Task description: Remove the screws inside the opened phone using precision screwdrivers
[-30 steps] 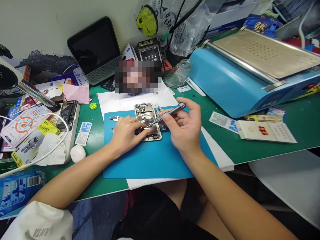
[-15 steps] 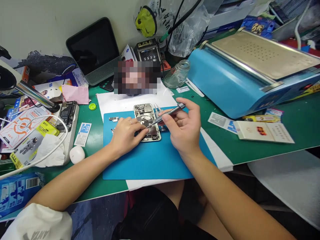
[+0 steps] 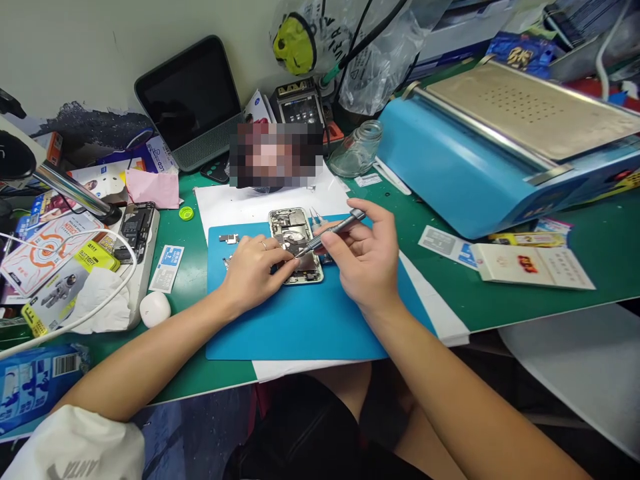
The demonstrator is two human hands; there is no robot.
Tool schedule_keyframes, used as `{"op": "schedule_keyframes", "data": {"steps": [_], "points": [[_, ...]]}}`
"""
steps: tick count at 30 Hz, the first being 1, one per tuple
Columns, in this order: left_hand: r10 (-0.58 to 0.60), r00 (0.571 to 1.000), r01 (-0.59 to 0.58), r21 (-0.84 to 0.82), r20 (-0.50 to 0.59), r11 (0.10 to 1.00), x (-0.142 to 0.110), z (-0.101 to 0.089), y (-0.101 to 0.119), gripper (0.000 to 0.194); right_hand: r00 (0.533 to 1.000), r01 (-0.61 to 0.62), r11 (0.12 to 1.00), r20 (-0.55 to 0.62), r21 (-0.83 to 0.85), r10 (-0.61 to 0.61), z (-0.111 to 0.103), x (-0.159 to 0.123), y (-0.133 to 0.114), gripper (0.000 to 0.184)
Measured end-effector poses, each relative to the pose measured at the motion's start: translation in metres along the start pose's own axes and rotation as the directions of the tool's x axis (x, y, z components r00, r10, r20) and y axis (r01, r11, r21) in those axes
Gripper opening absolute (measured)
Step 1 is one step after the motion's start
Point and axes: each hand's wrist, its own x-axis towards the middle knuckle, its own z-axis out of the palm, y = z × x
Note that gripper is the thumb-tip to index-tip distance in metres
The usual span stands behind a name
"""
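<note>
An opened smartphone lies on the blue mat, its inner parts exposed. My right hand is closed around a slim grey screwdriver, which slants down and left to the phone. Over the phone's left edge rests my left hand; its thumb and forefinger are pinched together at the screwdriver's tip. Whatever lies between those fingertips is hidden. Small phone parts sit on the mat beside my left hand. Tweezer tips show just right of the phone.
A large blue machine with a metal plate stands at the right. Behind the mat are a glass jar and a dark-screened device. Boxes, a white earbud case and another opened phone crowd the left.
The view has shifted slightly. The screwdriver's rear end has dipped a little to the left with my right hand, while my left hand stays at the tip.
</note>
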Motion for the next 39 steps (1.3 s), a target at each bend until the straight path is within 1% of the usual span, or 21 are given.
{"op": "schedule_keyframes", "data": {"steps": [7, 13, 19, 22, 25, 27, 28, 29, 30, 31, 32, 33, 35, 36, 39], "points": [[0.010, 1.000, -0.010, 0.013, 0.007, 1.000, 0.000, 0.002, -0.001, 0.028, 0.999, -0.031, 0.999, 0.020, -0.009, 0.031, 0.001, 0.000, -0.001, 0.049], [0.002, 1.000, -0.002, 0.004, -0.010, 1.000, 0.000, 0.002, 0.000, 0.026, 0.999, -0.025, 1.000, 0.023, -0.006, 0.025, 0.001, 0.000, -0.001, 0.049], [-0.015, 1.000, 0.015, -0.008, 0.011, 1.000, 0.000, 0.000, 0.002, 0.026, 1.000, -0.011, 1.000, 0.005, -0.020, 0.011, 0.002, 0.000, -0.001, 0.048], [-0.043, 0.999, 0.041, -0.034, -0.032, 0.999, 0.000, 0.001, 0.001, 0.021, 1.000, 0.007, 0.999, 0.009, -0.033, -0.006, 0.001, 0.000, 0.002, 0.047], [-0.056, 0.989, 0.049, -0.053, -0.138, 0.997, -0.001, 0.001, 0.002, 0.019, 1.000, 0.011, 0.998, -0.004, -0.059, -0.011, 0.000, 0.001, 0.003, 0.048], [0.000, 0.981, -0.002, -0.012, -0.195, 1.000, -0.004, 0.001, 0.009, 0.021, 1.000, 0.015, 0.997, -0.022, -0.073, -0.016, 0.000, 0.001, 0.002, 0.049], [0.057, 0.978, -0.053, 0.028, -0.200, 0.998, -0.006, 0.001, 0.015, 0.023, 0.999, 0.021, 0.996, -0.030, -0.085, -0.023, 0.000, 0.000, 0.002, 0.050], [0.142, 0.975, -0.130, 0.078, -0.168, 0.988, -0.009, 0.000, 0.022, 0.027, 0.999, 0.030, 0.994, -0.038, -0.102, -0.034, 0.001, 0.000, 0.001, 0.050], [0.239, 0.964, -0.226, 0.116, -0.117, 0.967, -0.013, 0.000, 0.030, 0.030, 0.998, 0.042, 0.991, -0.042, -0.125, -0.048, 0.001, -0.001, 0.001, 0.050], [0.328, 0.942, -0.317, 0.140, -0.066, 0.938, -0.017, 0.001, 0.038, 0.033, 0.997, 0.056, 0.987, -0.044, -0.148, -0.064, 0.001, -0.001, 0.001, 0.050], [0.391, 0.920, -0.381, 0.154, -0.038, 0.912, -0.022, 0.001, 0.047, 0.035, 0.996, 0.072, 0.983, -0.044, -0.170, -0.081, 0.001, -0.002, 0.000, 0.050], [0.426, 0.905, -0.419, 0.160, -0.010, 0.894, -0.027, 0.003, 0.054, 0.036, 0.994, 0.088, 0.979, -0.043, -0.185, -0.098, 0.001, -0.003, 0.000, 0.050], [0.388, 0.921, -0.388, 0.173, 0.036, 0.905, -0.036, 0.007, 0.065, 0.037, 0.991, 0.118, 0.974, -0.035, -0.195, -0.127, 0.002, -0.004, 0.001, 0.051], [0.356, 0.931, -0.366, 0.188, 0.083, 0.911, -0.040, 0.009, 0.068, 0.038, 0.990, 0.132, 0.972, -0.028, -0.194, -0.140, 0.002, -0.005, 0.001, 0.051], [0.315, 0.937, -0.341, 0.211, 0.148, 0.916, -0.047, 0.015, 0.071, 0.041, 0.984, 0.175, 0.964, -0.004, -0.202, -0.179, 0.002, -0.006, 0.000, 0.051]]}}
